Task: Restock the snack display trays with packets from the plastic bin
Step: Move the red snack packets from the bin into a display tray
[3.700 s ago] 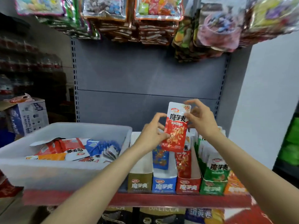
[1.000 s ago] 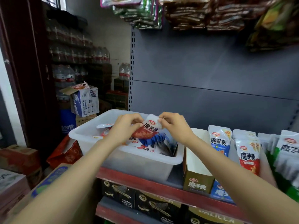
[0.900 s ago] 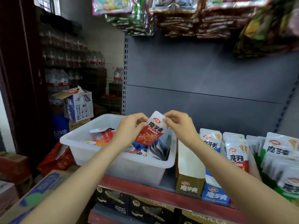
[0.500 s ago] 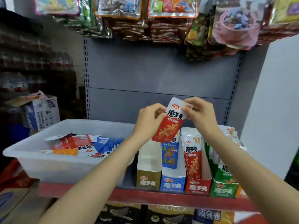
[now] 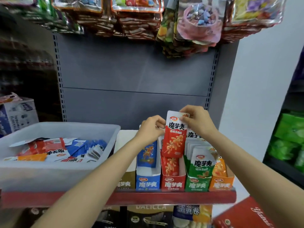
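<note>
While both hands worked at its top edge, the red packet (image 5: 174, 139) stood upright right above the red tray (image 5: 172, 180), its lower end dipping just into the tray's open top and in front of another red packet already seated there. And look at the left hand (image 5: 152, 129): fingers curled, thumb and fingertips pinching the packet's upper left edge! The right hand (image 5: 196, 120) answered from the other side, fingers bent over the top right corner, nipping the white strip by the logo. Neither hand was spread wide; both were closed down on that one packet. Left of the red tray sat the blue tray (image 5: 148, 178) with a blue packet leaning inside, and beyond that a brown tray (image 5: 125, 181), partly hidden by the left forearm. Right of the red tray came the green tray (image 5: 198, 183), packed full of white-and-green packets, then the orange tray (image 5: 222, 182). Far left of the red tray, on the same red shelf (image 5: 164, 197), the plastic bin (image 5: 57, 171) held a loose heap of red, blue and orange packets.
</note>
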The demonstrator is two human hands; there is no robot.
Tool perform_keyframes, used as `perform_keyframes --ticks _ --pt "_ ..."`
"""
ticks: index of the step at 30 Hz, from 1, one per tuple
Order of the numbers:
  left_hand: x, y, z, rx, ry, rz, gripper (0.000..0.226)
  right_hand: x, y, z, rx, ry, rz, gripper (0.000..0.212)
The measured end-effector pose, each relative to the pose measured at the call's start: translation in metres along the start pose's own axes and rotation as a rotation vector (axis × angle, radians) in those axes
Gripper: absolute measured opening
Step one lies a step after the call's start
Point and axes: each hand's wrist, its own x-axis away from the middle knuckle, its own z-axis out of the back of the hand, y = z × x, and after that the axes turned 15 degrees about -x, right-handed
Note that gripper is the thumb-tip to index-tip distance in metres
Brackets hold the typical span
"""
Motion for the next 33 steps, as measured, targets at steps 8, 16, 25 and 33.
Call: perform_keyframes --ticks 8,16,25,33 --pt "-0.003 -0.029 -0.003 -0.233 -0.137 0.061 0.025 -0.01 0.003 -0.018 0.416 -0.35 -0.063 0.012" --pt "-0.002 -0.023 -0.011 -0.268 -0.15 -0.014 0.035 -0.006 0.004 -0.037 0.863 -0.376 0.029 0.017" --pt "0.022 -0.057 0.038 -0.279 -0.008 0.008 0.023 0.004 -0.028 -0.063 0.572 -0.336 0.143 0.022" --pt "0.071 -0.154 0.137 -0.435 0.104 0.226 0.023 -0.001 -0.085 -0.179 0.202 -0.488 0.21 0.027"
